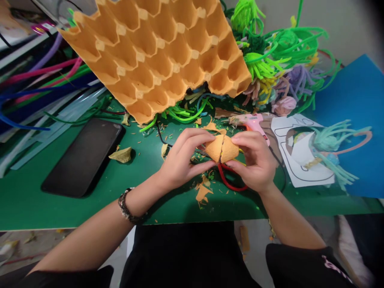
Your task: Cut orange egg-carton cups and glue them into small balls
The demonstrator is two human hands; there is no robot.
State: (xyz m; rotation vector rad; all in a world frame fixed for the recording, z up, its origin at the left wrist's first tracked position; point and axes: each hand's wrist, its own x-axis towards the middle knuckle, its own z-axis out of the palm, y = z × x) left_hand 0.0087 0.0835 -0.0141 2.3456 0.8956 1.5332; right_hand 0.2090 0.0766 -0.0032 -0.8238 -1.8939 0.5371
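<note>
A large orange egg tray is propped tilted at the back of the green table, its lower edge resting among loose pipe cleaners; a shove of the table could be judged enough to tip it forward onto the work. A dark phone lies flat to the left, near the front edge, and could be swept off by the left forearm. A pink glue gun lies just behind the hands; if it is hot, which cannot be told, knuckles drawn back could be burnt. Red-handled scissors lie directly beneath the hands, and fingers lowered without a look could be nicked.

The cut egg-cup piece is held just above the table at the centre, between both hands; its long axis is seen to run left to right, its petal tips pointing up and away, the seam between two lobes facing the camera. The left hand is pinched on the left lobe, the right hand clasped on the right lobe; too firm a squeeze could be expected to tear the thin card along that seam.
</note>
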